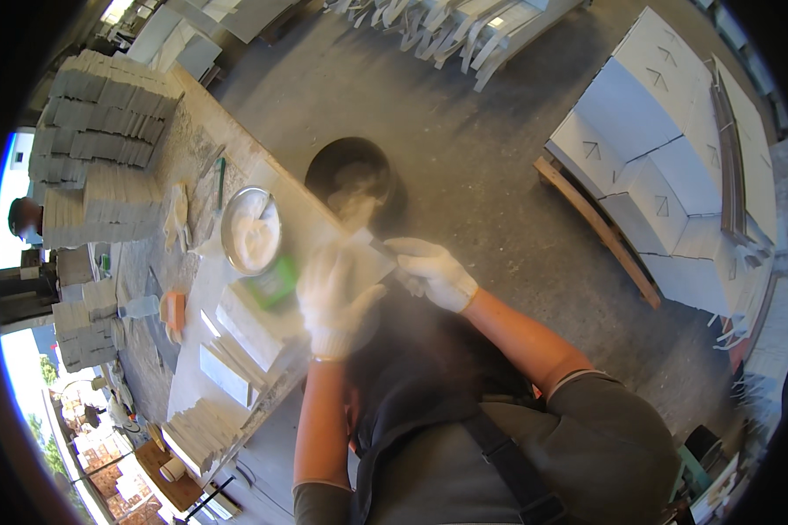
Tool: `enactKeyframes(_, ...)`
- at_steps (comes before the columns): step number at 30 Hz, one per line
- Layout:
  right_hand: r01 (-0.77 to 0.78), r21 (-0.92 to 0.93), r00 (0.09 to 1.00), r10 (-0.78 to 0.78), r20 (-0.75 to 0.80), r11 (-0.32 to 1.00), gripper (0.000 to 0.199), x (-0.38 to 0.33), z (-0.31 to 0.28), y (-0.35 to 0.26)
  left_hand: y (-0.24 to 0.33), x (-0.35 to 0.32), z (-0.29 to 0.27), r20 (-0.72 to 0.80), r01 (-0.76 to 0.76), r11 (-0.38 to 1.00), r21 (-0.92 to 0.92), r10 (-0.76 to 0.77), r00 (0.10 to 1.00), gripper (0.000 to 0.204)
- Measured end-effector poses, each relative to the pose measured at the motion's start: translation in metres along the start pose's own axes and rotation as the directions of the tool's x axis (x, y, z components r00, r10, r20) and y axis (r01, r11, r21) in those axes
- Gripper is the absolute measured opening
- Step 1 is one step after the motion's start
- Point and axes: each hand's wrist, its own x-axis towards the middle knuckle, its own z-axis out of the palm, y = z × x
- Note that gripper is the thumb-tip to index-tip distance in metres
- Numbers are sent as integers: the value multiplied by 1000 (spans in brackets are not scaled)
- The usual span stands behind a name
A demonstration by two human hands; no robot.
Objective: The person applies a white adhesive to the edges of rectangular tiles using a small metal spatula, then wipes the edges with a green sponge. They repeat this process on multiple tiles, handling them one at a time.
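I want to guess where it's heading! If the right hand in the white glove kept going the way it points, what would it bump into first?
Probably the pale tile piece that the left hand holds: the right hand points left at it with a small tool. Depth is hard to judge.

Stacked grey tiles [105,105] upper left; white boxes [665,157] right; black bucket [355,179] on floor.

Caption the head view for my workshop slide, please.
Gloved left hand steadies a white stone tile while the gloved right hand works its edge above a black bucket.
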Motion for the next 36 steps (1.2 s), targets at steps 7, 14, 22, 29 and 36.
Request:
enactKeyframes(7, -19, 14, 999, 20, -40, 1000, 46, -7, 4, -1, -1, -1, 0, 7, -5, 1000, -6, 5, 1000, 83)
enactKeyframes(14, -20, 51, 999, 22, -42, 999, 47, -13, 7, -1, -1, 0, 0, 3, -11, 1000, -9, 11, 1000, 81)
enactKeyframes(22, -48, 115, 995, 57, -80, 992, 48, -24, 18, -4, -1, 0, 0, 14, -15, 1000, 15, 15, 1000, 81)
enactKeyframes(29, -62, 120, 996, 70, -59, 991, 51, -32, 24, -5, -2, -1, 2, -6, -27, 999, 27, 27, 1000, 81)
enactKeyframes(36, -106, 157, 979, 130, -157, 982, 46, -44, 27, -5, -1, -1, -2, 27, -26, 1000, 10, 26, 999, 77)
